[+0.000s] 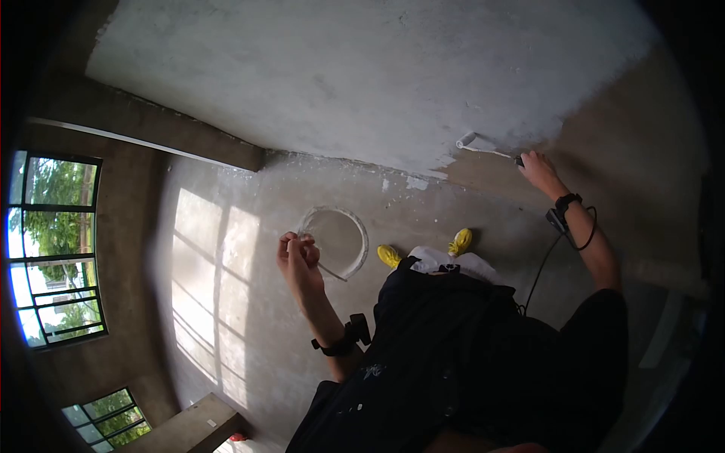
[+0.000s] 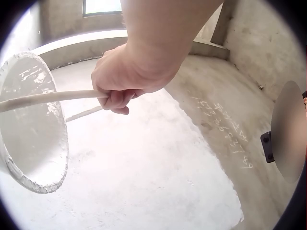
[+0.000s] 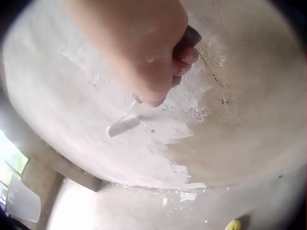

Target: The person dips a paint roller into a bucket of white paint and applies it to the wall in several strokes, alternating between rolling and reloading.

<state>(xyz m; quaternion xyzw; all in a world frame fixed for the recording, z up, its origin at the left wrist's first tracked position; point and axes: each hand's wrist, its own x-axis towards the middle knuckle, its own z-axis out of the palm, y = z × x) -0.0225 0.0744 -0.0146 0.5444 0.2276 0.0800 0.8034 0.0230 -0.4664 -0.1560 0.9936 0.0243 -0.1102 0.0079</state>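
Two bare hands at work, seen from within the room. Right hand [image 1: 541,172]: fingers curled round the black grip [image 1: 519,160] of a white cylindrical paint roller [image 1: 467,140] on a thin metal frame. The roller's head lies to the person's left of this hand, against the grey concrete wall [image 1: 362,68] with its whitish coat; the handle's long axis runs sideways, roughly along the wall's foot. Left hand [image 1: 300,260]: fingers closed round the pale, thin bail [image 2: 53,99] of a round, white-smeared bucket [image 1: 362,257], well apart from the roller; how much it holds is hard to judge. The right hand is nearer the wall, the left nearer the bucket. Outward: two yellow shoes [image 1: 389,255] on the concrete floor [image 1: 294,185]. Lettering: pale handwritten characters and digits [image 2: 225,129] on an uncoated grey strip, too blurred to read reliably; no brand is legible.
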